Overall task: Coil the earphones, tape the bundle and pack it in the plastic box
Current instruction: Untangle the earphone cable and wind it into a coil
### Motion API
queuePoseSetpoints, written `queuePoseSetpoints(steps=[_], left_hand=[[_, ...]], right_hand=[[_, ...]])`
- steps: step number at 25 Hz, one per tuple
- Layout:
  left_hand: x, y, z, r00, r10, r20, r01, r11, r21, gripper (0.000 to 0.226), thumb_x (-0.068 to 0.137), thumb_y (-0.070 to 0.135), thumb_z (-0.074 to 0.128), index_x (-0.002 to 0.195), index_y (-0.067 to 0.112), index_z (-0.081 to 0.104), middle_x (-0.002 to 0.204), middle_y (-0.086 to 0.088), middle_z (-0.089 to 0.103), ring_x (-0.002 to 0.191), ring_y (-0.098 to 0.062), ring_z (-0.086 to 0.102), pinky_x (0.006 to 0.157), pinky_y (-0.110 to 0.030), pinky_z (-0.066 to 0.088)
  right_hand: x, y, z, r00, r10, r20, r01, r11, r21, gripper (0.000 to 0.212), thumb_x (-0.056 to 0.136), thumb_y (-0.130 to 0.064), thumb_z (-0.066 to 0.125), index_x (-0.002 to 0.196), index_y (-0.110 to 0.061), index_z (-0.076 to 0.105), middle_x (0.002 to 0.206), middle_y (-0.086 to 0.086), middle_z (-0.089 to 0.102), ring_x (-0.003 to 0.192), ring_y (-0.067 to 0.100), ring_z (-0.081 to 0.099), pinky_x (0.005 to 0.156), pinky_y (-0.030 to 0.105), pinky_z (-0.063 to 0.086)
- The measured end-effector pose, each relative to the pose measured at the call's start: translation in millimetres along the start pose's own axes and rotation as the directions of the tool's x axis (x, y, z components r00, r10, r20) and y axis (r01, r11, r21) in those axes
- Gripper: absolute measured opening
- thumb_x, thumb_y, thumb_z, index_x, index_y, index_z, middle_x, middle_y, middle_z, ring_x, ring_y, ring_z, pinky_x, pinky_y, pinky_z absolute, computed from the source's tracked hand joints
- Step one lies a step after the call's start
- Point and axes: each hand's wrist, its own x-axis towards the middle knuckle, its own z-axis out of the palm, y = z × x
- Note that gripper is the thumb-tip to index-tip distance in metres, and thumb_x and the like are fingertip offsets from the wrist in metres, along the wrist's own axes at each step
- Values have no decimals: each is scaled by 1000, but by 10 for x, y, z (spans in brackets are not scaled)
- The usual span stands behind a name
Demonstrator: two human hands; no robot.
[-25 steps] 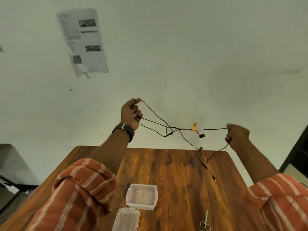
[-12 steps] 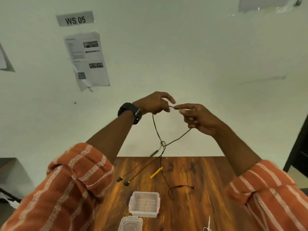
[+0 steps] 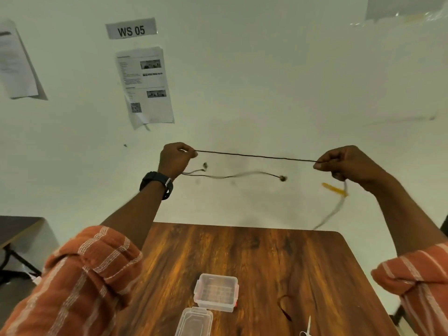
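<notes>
Stretching the earphones (image 3: 257, 156) taut in mid-air above the counter (image 3: 242, 258), both hands pinch the cord: left hand (image 3: 175, 158) at 9 o'clock, right hand (image 3: 344, 163) at 3, equally near. The cord's long axis runs 9-to-3, so coiling should bring one hand across.

Two hands (image 3: 176, 158) (image 3: 344, 163), one earphone cable (image 3: 257, 156), one plastic box (image 3: 216, 292), one lid (image 3: 194, 322), one pair of scissors (image 3: 306, 329), three wall papers (image 3: 145, 86).
</notes>
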Motion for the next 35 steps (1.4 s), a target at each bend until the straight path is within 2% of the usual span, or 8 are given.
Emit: queuePoseSetpoints(steps=[2,11,15,19,23,27,31,35], left_hand=[[34,-116,-93,995,-65,-71,62,997,-46,13,75,20,78,69,13,69,59,5,55,59,-16,51,55,-24,38],[-104,-298,-450,867,-121,484,97,992,75,36,77,31,77,81,-4,69,54,5,49,51,-13,35,55,-25,37],[-181,-444,-577,824,-184,535,293,948,-124,19,92,24,61,84,9,68,53,3,36,51,-16,49,74,-36,49],[-182,-274,-460,854,-115,507,307,899,-314,22,98,22,48,87,11,63,52,7,30,43,-10,31,58,-28,39],[-162,-22,-296,866,-42,499,237,913,-333,23,98,24,47,91,12,65,58,6,35,42,-7,22,46,-21,29],[-101,231,-111,849,5,529,183,935,-303,24,99,23,47,100,11,67,60,6,42,44,-7,21,38,-17,18],[-101,481,128,842,32,538,107,968,-226,23,96,21,50,86,11,68,57,5,46,44,-9,24,43,-23,18],[-123,414,146,826,20,563,55,992,-116,23,96,21,54,80,9,65,51,5,39,45,-11,30,47,-24,26]], right_hand=[[27,130,-103,997,29,-77,-19,992,127,9,83,-10,74,88,-3,74,53,0,42,40,9,29,41,22,23],[160,303,-293,890,316,-329,-43,776,629,15,96,-16,57,84,-14,65,58,-3,42,39,7,41,52,24,41],[256,258,-239,917,324,-232,-11,604,797,18,98,-19,52,81,-18,58,51,-5,52,57,13,55,69,33,59],[504,-232,66,980,176,-88,4,431,903,25,102,-19,44,80,-15,55,65,1,70,75,22,75,76,41,63],[781,-620,402,987,117,-106,1,667,745,17,97,-16,47,84,-14,56,69,3,75,82,26,74,80,38,57],[794,-896,978,937,-128,-326,121,992,-42,33,87,-35,68,110,-11,66,99,-2,69,96,16,61,89,33,47],[578,-1239,1766,944,-195,266,183,981,68,78,85,-62,58,140,-9,45,107,4,70,103,18,67,98,34,46],[648,-1127,1756,907,-161,390,213,972,-94,45,90,-43,65,96,1,70,54,0,46,48,14,37,46,25,36]])
